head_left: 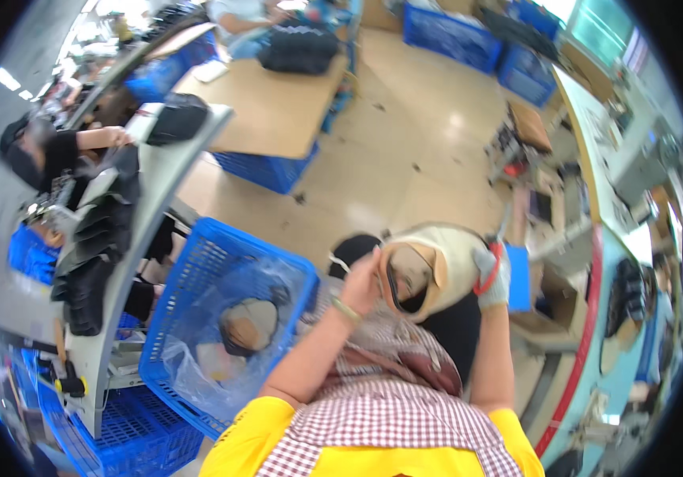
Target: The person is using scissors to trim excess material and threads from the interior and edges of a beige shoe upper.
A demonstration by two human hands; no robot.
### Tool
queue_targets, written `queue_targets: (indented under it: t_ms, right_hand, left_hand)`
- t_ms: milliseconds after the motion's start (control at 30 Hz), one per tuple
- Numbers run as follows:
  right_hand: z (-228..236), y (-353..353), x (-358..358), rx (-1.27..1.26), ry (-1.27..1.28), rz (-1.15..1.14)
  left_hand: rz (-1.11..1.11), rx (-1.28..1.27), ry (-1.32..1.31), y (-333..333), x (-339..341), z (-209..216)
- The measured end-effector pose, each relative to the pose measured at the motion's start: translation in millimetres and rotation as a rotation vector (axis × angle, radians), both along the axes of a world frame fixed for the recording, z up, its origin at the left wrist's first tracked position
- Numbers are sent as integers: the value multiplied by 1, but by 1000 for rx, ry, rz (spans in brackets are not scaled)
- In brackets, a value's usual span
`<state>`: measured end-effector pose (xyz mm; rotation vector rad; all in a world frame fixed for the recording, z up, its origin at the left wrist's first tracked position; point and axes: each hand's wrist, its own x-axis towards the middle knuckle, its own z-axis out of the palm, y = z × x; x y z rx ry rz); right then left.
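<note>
Above my lap I hold a cream cap-like fabric piece (457, 256) whose open side shows a tan lining and a dark edge. The fingers of my left hand (363, 284) are closed on its left rim. My right hand (496, 288), in a grey-white glove, is closed around red-handled scissors (491, 269) at the piece's right side. The scissor blades point up and away, and whether they touch the fabric I cannot tell. Left of my knees, a blue plastic crate (303, 269) holds clear plastic bags and a similar cream-and-tan piece (251, 324).
A white bench (168, 189) with stacked black pieces (99, 246) runs along the left, where a person in black works. Beyond is a wooden table (274, 115). At right are a red-edged teal table (589, 350) and a stool (529, 127); more blue crates (449, 36) stand far back.
</note>
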<state>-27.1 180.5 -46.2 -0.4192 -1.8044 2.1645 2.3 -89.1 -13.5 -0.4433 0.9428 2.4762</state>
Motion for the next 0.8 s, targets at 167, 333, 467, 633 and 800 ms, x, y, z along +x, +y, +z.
queue_targets:
  t_ms: [167,333,467,633,800]
  right_hand:
    - [9,34,17,717,-203,-108]
    - [1,37,10,641,-490,-93]
    - [2,45,12,600,-511,-43]
    - [-2,40,-5,648,-519,-7]
    - [19,30,-3,96,-438,-162]
  left_hand:
    - [-242,-663,386,9,20,-52]
    - [-530,-842,664,45,56,-93]
    - [-213,-1135,810,56,50,-74]
    - [-591,-1166,1021,53,21,-89]
    - [-412,-511,443,42,14,-80]
